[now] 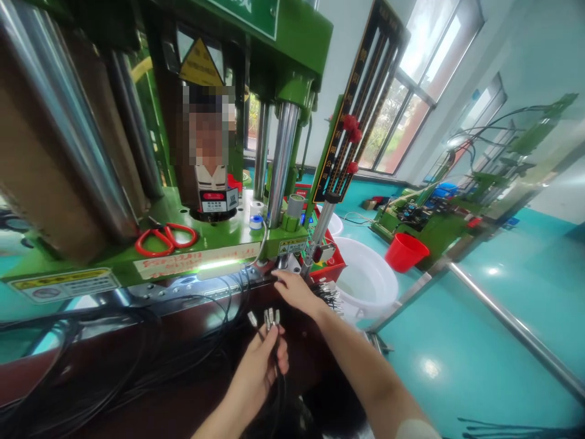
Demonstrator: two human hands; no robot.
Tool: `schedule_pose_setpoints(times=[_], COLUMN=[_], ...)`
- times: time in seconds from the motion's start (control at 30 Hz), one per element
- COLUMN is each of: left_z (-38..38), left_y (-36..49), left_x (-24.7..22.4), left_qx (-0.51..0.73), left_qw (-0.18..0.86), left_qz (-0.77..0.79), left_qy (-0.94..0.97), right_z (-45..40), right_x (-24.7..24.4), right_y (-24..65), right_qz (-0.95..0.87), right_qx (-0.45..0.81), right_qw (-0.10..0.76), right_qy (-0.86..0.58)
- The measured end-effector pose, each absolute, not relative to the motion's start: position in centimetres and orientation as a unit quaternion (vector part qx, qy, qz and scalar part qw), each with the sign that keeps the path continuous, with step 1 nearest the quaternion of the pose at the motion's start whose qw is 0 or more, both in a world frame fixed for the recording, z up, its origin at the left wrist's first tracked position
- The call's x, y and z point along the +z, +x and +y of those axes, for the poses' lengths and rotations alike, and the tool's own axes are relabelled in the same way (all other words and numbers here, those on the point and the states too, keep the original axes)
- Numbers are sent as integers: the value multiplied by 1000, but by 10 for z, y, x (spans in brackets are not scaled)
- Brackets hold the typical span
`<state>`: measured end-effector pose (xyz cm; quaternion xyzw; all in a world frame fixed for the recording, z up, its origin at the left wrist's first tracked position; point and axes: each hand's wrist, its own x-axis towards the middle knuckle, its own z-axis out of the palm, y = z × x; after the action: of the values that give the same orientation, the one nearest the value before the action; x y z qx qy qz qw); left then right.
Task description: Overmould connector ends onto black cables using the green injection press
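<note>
Cables (278,390) sit gripped in our left hand (264,358), metal connectors (271,316) upward, presumably to leave them clear, while our right hand (295,291), grip unclear to us, extends near the green press (228,230)

Bright daylight from the windows (392,122), glare on the floor (475,329), edges stretched and soft.

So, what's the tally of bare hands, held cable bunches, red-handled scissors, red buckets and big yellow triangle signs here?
Bare hands: 2 (left hand, right hand)
Held cable bunch: 1
Red-handled scissors: 1
Red bucket: 1
Big yellow triangle sign: 1
Total: 6
</note>
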<state>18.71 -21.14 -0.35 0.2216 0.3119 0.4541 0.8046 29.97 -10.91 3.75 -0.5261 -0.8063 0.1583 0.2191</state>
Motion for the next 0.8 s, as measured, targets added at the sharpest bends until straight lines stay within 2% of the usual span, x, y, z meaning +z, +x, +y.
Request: schedule_pose_setpoints(times=[0.17, 0.33, 0.47, 0.67, 0.73, 0.8], left_z=[-205, -205, -207, -209, -210, -212], left_y=[182, 186, 185, 184, 187, 191], left_x=[-7, -10, -8, -8, -9, -9], left_qx=[481, 461, 466, 461, 454, 437], left_qw=[787, 779, 761, 740, 732, 725], left_qz=[328, 350, 365, 389, 398, 410], left_qy=[205, 240, 265, 298, 316, 340], right_z=[-80, -80, -91, -152, -177, -197], right_x=[18, 31, 47, 54, 47, 36], right_y=[282, 277, 291, 335, 344, 347], right_qz=[-825, -851, -832, -764, -700, -586], right_qx=[109, 126, 159, 281, 388, 522], right_qw=[146, 37, 5, 18, 86, 227], right_qy=[-534, -508, -532, -580, -593, -578])
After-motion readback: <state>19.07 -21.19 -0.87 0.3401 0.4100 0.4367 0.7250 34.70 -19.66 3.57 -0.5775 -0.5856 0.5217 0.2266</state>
